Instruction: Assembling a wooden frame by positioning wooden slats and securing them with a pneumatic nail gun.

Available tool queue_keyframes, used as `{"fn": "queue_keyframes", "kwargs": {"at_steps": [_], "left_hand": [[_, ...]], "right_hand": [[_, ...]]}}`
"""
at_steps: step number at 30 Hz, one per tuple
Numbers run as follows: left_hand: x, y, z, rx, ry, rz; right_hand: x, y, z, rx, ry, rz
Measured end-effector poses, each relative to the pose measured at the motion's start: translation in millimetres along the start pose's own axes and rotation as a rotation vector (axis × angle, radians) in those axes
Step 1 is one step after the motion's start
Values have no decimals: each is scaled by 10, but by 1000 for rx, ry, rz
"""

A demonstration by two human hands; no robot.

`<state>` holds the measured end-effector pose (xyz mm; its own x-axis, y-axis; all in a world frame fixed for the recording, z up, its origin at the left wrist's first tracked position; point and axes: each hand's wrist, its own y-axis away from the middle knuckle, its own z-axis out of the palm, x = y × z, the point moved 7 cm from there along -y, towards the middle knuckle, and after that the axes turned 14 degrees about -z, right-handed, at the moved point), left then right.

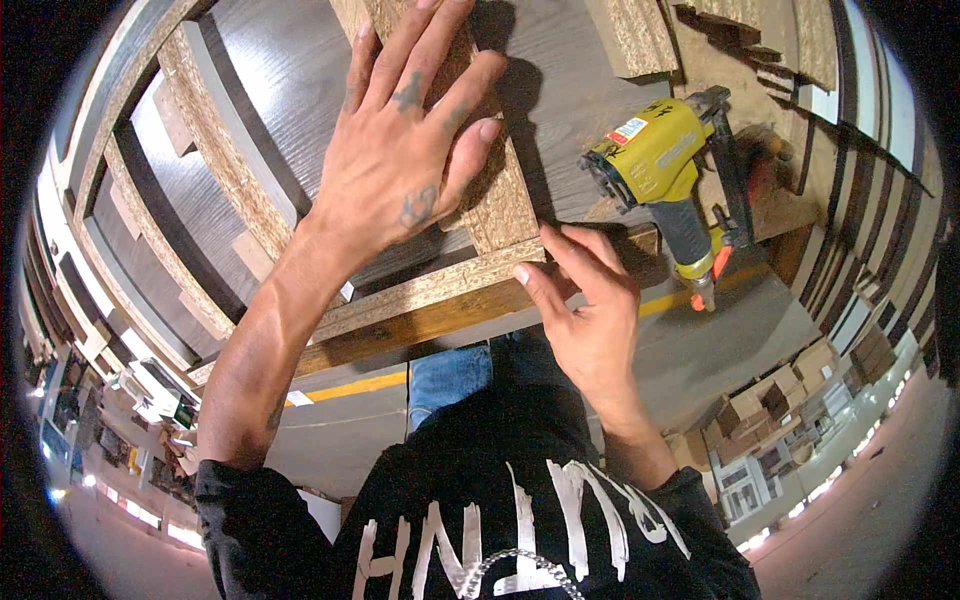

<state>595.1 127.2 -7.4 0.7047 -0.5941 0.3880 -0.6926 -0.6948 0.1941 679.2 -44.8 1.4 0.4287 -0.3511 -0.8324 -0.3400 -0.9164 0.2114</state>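
Note:
My left hand (385, 160) lies with fingers spread on a chipboard strip (505, 195) that runs away from me across a dark wood-grain panel (275, 65). The strip's near end meets a front chipboard strip (440, 280) along the panel's near edge. At that strip's right end is my right hand (590, 300), its thumb and forefinger closed around the corner where the two pieces meet. Its other fingers are curled and partly hidden. To the right lies a yellow and black pneumatic nail gun (655, 160), with an orange-tipped hose fitting at its handle, touched by neither hand.
More chipboard strips (225, 150) form a frame on the panel's left. A short chipboard block (632, 38) lies at the far right of the panel. Offcuts (735, 25) are piled beyond the nail gun. Below the bench edge, a yellow line (375, 384) crosses the floor.

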Motion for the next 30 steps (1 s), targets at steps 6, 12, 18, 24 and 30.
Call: {"fn": "queue_keyframes", "kwargs": {"at_steps": [6,12,18,24,30], "left_hand": [[-126,40,-51,159,-23,29],[-88,52,101,57,2,20],[-75,80,-5,60,82,19],[-98,60,-51,73,104,16],[-104,68,-38,67,127,20]], "right_hand": [[-309,-111,-613,184,457,-158],[211,-416,-799,-38,564,62],[265,-462,-808,-120,620,109],[234,-522,-819,-217,603,139],[241,-435,-911,-151,648,94]]}}
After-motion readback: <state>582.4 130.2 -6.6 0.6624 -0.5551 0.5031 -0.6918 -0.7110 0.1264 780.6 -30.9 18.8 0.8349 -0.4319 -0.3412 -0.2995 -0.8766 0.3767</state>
